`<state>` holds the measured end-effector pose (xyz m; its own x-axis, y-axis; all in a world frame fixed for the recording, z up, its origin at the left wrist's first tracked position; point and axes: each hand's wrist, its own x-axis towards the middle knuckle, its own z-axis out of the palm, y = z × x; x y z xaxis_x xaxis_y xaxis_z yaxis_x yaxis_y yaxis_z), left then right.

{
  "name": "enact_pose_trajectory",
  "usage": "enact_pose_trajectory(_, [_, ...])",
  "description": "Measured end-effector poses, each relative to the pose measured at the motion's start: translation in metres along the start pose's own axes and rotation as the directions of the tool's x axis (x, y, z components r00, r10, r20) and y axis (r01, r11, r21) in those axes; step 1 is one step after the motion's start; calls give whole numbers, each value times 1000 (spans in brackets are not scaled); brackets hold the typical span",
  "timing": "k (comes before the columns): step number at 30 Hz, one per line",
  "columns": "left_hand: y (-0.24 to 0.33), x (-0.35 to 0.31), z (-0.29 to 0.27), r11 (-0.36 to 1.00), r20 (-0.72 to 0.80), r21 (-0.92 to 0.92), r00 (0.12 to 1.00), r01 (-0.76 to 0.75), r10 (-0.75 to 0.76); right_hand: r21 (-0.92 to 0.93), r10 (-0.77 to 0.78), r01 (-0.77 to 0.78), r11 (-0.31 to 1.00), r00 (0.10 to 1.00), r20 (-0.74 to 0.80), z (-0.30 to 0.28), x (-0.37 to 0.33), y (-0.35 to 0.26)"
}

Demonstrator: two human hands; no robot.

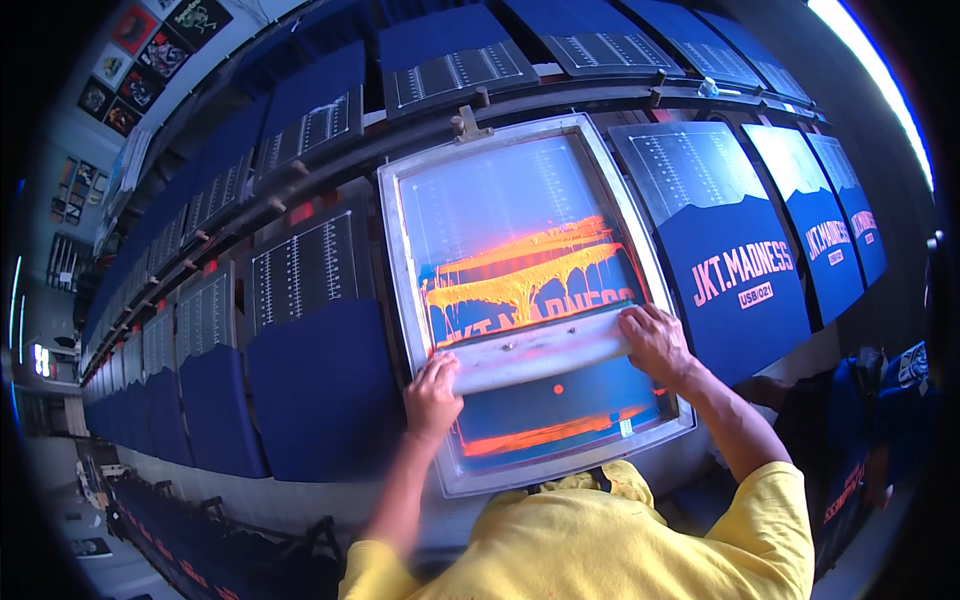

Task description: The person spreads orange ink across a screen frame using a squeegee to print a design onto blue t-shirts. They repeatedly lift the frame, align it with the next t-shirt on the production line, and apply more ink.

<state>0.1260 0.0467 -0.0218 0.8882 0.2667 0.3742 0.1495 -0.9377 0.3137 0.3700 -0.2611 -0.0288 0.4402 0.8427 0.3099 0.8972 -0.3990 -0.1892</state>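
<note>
A wide, pale squeegee (545,350) lies crosswise over the mesh of a screen printing frame (640,215). My left hand (434,393) grips its left end, and my right hand (654,342) has its fingers wrapped over the right end. Thick orange ink (520,278) spreads in a ragged, dripping band on the mesh just beyond the squeegee. Another orange ink streak (555,432) crosses the mesh nearer to me. Part of the lettering shows through at the squeegee's far edge, and its lower part is hidden. Beneath the frame is dark blue fabric.
Printed blue shirts (735,310) lie on boards to the right; a plain blue shirt (318,385) covers the board at left. A metal rail (345,165) with stops runs past the frame's far edge, and more boards stand beyond it. Another person's hand (878,492) shows at lower right.
</note>
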Motion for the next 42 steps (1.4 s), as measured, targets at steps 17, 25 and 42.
enact_pose_trajectory(17, [-27, 105, -23, 998, 102, -32, 994, 46, -42, -2, 118, -121, 993, 963, 243, -25, 110, 53])
enact_pose_trajectory(25, [-8, 119, -54, 997, 48, -65, 998, 37, -34, -36, 129, -125, 991, 980, 154, -77, 110, 38])
enact_pose_trajectory(42, [85, -77, -68, 999, 18, 35, 1000, -16, 15, 56, -15, 20, 998, 996, -84, -65, -98, -49])
